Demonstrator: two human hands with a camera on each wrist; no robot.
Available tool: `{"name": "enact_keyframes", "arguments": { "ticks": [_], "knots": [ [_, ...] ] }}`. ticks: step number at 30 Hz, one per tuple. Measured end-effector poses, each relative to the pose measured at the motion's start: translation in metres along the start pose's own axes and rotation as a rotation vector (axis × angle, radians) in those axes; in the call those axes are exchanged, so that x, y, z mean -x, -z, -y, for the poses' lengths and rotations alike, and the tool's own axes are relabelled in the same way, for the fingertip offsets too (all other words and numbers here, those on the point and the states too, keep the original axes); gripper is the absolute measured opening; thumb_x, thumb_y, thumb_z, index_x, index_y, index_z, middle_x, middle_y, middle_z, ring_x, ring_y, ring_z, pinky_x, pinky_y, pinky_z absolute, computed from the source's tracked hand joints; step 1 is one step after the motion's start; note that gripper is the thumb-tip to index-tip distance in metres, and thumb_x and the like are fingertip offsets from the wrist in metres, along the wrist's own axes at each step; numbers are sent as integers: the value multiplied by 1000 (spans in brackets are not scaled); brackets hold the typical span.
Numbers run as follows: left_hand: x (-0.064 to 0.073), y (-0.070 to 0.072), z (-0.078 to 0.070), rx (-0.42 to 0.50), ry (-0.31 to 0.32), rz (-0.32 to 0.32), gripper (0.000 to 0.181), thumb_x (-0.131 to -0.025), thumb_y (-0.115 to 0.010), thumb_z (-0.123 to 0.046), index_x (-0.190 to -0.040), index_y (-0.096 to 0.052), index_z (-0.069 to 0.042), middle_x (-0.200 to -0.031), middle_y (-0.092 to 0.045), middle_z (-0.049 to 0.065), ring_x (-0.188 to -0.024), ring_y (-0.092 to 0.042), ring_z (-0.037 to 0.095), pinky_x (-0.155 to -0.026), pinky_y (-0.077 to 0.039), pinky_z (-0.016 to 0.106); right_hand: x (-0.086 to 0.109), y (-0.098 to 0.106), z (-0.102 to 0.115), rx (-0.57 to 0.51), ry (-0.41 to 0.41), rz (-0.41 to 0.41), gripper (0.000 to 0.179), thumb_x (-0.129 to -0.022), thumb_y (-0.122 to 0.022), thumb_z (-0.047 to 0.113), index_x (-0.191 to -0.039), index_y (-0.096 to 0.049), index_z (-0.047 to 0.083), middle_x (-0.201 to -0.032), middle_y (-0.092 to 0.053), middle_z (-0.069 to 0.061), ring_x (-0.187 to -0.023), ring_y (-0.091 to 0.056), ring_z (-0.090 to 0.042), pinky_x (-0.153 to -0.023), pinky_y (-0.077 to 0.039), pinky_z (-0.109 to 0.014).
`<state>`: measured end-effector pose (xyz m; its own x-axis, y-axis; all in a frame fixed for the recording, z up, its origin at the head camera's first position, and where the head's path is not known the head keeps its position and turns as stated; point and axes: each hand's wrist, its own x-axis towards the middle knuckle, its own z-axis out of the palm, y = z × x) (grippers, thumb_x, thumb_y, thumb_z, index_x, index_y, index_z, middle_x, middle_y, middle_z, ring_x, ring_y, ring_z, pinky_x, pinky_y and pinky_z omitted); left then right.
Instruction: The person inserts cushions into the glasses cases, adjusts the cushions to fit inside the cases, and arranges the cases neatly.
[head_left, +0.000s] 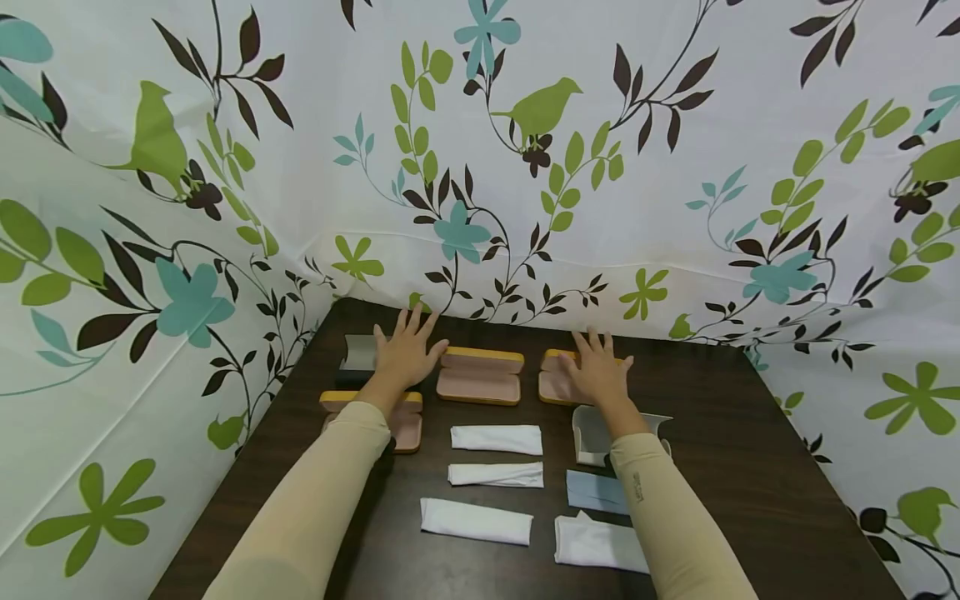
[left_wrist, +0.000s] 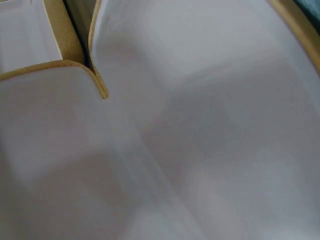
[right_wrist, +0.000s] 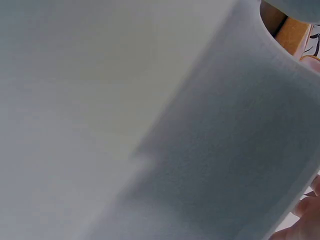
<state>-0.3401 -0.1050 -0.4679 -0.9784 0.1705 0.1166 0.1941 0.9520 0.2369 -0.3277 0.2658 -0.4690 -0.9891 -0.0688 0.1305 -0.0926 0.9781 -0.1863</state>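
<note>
Nearest, reaching in from below, two long beige sleeves point(head_left: 300, 508), both on a dark brown wood-grain tabletop's point(head_left: 750, 433) near side. Between the forearms, well short of both hands, a flat folded white cloth point(head_left: 476, 522); to its right, partly hidden by the right forearm, a wider white cloth point(head_left: 600, 543). Beyond these, short of the right hand, a light blue folded cloth point(head_left: 596, 492), its right end behind the sleeve. In the gap between the wrists, one past the other, a narrow white cloth point(head_left: 495, 475) and a smooth rectangular white cloth point(head_left: 497, 440). Under the left wrist, partly covered, a yellow-orange hinged case with pink lining point(head_left: 407, 428), lid raised. Under the right wrist, a cream hinged case with grey inside point(head_left: 591, 437), likewise spread wide. Farther, the left hand point(head_left: 405, 354) and the right hand point(head_left: 600, 371), both released, fingers straight and spread, grasping nothing. Just left of the left palm, a black-fronted case with grey inside point(head_left: 360, 354); by the left thumb, between the hands, a long yellow-orange case point(head_left: 480, 385). Beneath the right hand, partly hidden, a second long yellow-orange case point(head_left: 557, 385), contact impossible to tell. Farthest, beyond all fingertips, a white leaf-and-bird-printed backdrop point(head_left: 637, 225).
</note>
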Motion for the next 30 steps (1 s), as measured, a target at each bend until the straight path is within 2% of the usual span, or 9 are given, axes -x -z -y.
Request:
{"name": "enact_keyframes", "arguments": {
  "ticks": [8,11,15,20,25,30],
  "knots": [
    [6,11,-2,40,-3,-22,67,-107,-32,-56,-164,-18,-24,-171,-4,10,-155,-10,36,-115,-17,70,1,2,10,-14,-2,-54,64,-106,-43,51,-156,-37,12,-165,-22,-19,-151,-14,-47,-106,-11,-82],
    [7,15,-4,72,-7,-100,60,-110,-33,-47,-162,-25,-19,-169,-11,12,-153,-19,36,-114,-21,70,3,4,12,-31,-10,-116,58,-107,-45,44,-152,-44,8,-161,-30,-21,-150,-21,-43,-109,-14,-78],
    [10,20,-5,108,-39,-257,49,-110,-42,-36,-153,-44,-11,-163,-31,15,-146,-34,35,-110,-30,68,6,7,14,-55,-24,-205,50,-107,-49,35,-145,-51,2,-153,-41,-23,-144,-34,-41,-112,-20,-72],
    [13,21,-8,88,-61,-386,41,-107,-50,-31,-141,-56,-9,-150,-49,13,-133,-49,34,-96,-43,59,10,10,16,-95,7,-312,44,-106,-55,29,-136,-57,-3,-142,-51,-24,-133,-47,-43,-107,-37,-65],
    [17,22,-11,85,-93,-411,34,-105,-55,-29,-132,-63,-10,-134,-60,11,-119,-57,33,-86,-47,53,14,12,20,-123,13,-377,39,-104,-58,25,-129,-62,-5,-134,-55,-24,-125,-51,-43,-98,-47,-59],
    [21,27,-20,112,-132,-384,29,-105,-55,-27,-124,-67,-9,-121,-67,10,-107,-62,32,-82,-49,51,18,15,23,-135,34,-413,35,-103,-60,23,-124,-64,-5,-127,-58,-23,-116,-55,-44,-92,-49,-60]
  ]
}}
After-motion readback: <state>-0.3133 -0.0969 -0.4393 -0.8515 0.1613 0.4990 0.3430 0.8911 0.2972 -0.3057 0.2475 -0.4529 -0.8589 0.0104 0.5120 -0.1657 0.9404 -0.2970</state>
